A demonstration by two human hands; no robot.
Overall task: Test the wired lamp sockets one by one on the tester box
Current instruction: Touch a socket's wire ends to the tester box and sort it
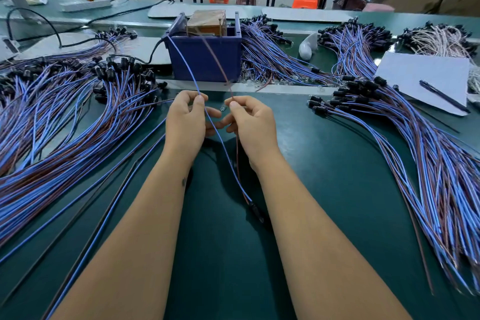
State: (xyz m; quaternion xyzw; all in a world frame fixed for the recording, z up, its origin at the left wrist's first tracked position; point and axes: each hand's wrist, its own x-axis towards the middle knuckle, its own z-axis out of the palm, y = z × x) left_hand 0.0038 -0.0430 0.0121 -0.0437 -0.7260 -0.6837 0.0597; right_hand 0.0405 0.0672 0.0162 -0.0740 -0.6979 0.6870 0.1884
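My left hand pinches a blue wire between thumb and forefinger. My right hand pinches the brown wire of the same lead. Both wires rise toward the top of the dark blue tester box, which stands at the middle of the table just beyond my hands. The two wires run down between my forearms to a black lamp socket lying on the green mat. A brown block sits inside the box.
A large heap of wired sockets fans out on the left, another on the right, more behind the box. A white sheet with a pen lies far right. A black power cable runs to the box.
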